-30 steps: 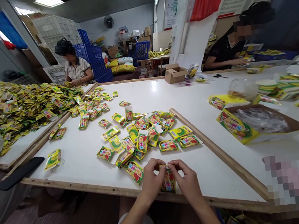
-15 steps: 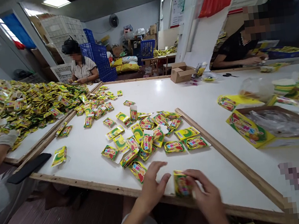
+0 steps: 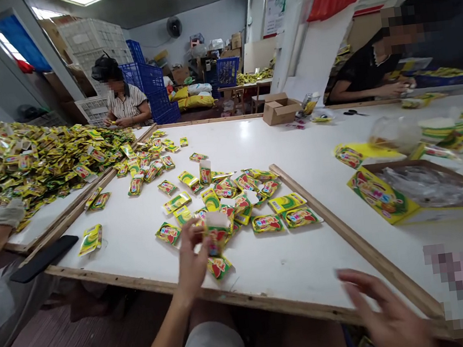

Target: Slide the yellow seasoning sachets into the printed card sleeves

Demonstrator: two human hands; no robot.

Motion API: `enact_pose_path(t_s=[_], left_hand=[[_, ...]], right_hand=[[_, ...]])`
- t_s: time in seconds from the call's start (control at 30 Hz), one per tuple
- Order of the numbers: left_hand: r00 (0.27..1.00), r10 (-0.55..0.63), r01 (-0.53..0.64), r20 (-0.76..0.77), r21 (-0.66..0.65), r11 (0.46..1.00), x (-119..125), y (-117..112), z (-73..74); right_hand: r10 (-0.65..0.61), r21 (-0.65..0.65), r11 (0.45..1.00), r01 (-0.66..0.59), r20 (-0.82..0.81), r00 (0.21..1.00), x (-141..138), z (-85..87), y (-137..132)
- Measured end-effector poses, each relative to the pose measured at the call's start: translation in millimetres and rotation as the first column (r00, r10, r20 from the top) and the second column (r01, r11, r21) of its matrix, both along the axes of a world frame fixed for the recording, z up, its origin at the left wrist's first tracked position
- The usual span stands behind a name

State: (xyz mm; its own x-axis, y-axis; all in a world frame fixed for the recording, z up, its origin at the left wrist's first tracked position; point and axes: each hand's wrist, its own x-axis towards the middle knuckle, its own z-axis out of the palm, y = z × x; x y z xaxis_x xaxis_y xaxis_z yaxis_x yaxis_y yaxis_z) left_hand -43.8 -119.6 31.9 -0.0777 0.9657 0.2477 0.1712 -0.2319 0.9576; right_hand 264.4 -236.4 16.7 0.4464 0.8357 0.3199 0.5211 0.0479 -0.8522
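My left hand (image 3: pixel 190 250) is over the near side of the pile, its fingers closed on a small printed candy box (image 3: pixel 217 237) with a pale flap standing up. The box is slightly blurred. Under it another candy box (image 3: pixel 219 266) lies flat on the white table (image 3: pixel 292 267). Just behind are several more yellow and green candy boxes (image 3: pixel 267 224), some with open flaps. Over the table's front edge at the right, my right hand (image 3: pixel 382 304) is blurred by motion, fingers apart, with nothing in it.
Wooden strips (image 3: pixel 348 244) divide the table. A display carton (image 3: pixel 384 195) with clear plastic inside stands right. A black phone (image 3: pixel 44 259) lies on the left edge. A large heap of packets (image 3: pixel 38 162) fills the left table, beside a co-worker's gloved hands (image 3: pixel 8 213). Two other people sit across.
My right hand has let go of its candy box and swung right, away from the left hand. My left hand has moved up and left and taken hold of a box from the pile.
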Motion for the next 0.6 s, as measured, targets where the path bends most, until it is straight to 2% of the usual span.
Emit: enact_pose_path(t_s=[0.03, 0.1, 0.17, 0.27, 0.4, 0.5, 0.6], left_hand=[[0.988, -0.122, 0.126, 0.093, -0.036, 0.991, 14, -8, -2.2], [0.931, -0.295, 0.318, 0.215, -0.079, 0.945, 42, -21, -12.1], [0.891, -0.366, 0.403, 0.269, -0.095, 0.910, 62, -29, -25.3], [0.877, -0.408, 0.447, 0.252, -0.120, 0.886, 72, -33, -39.2], [0.873, -0.460, 0.482, 0.162, -0.151, 0.863, 68, -32, -40.4], [0.893, -0.434, 0.447, 0.124, -0.117, 0.887, 71, -29, -38.0], [0.903, -0.403, 0.416, 0.149, -0.064, 0.907, 78, -26, -40.0]], right_hand=[[0.093, -0.008, 0.996, -0.093, -0.057, 0.994, -22, -3.5, 10], [0.247, 0.006, 0.968, -0.250, -0.196, 0.949, -60, -11.0, 29], [0.308, 0.048, 0.950, -0.307, -0.283, 0.908, -81, -19.0, 42], [0.308, 0.047, 0.950, -0.307, -0.280, 0.909, -84, -29.5, 47], [0.353, -0.040, 0.930, -0.367, -0.190, 0.916, -75, -32.2, 47], [0.392, -0.051, 0.915, -0.400, -0.118, 0.912, -76, -29.5, 52], [0.338, 0.024, 0.941, -0.337, -0.086, 0.937, -80, -31.9, 59]])
